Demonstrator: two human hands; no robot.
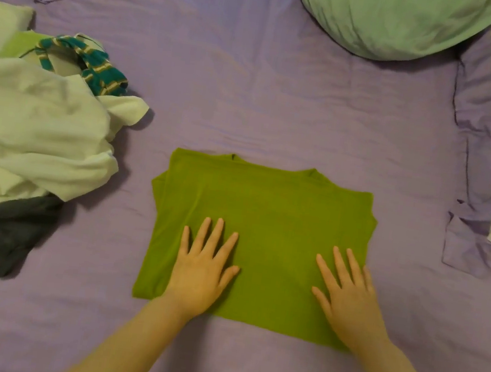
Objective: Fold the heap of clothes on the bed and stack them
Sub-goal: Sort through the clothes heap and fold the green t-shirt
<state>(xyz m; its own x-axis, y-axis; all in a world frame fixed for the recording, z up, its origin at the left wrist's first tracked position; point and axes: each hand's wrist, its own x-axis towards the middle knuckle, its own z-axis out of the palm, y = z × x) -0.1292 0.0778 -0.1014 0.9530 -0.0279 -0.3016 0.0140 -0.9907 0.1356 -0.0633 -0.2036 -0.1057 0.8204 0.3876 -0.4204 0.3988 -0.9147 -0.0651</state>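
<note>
The folded green shirt (pixel 260 225) lies mid-bed on the purple sheet (pixel 251 92). Both palms press it flat, fingers straight: left hand (pixel 204 268) and right hand (pixel 345 297), apart. The unfolded heap (pixel 31 130) sits left, perhaps including a striped piece (pixel 97 67). A green pillow (pixel 388 16) lies beyond.

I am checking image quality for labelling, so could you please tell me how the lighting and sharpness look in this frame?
Head view: dim, soft light with a purple-green cast; no glare; soft shadows beside the heap of clothes; both hands and the green shirt reasonably sharp; wide-angle bending towards the edges.
</note>
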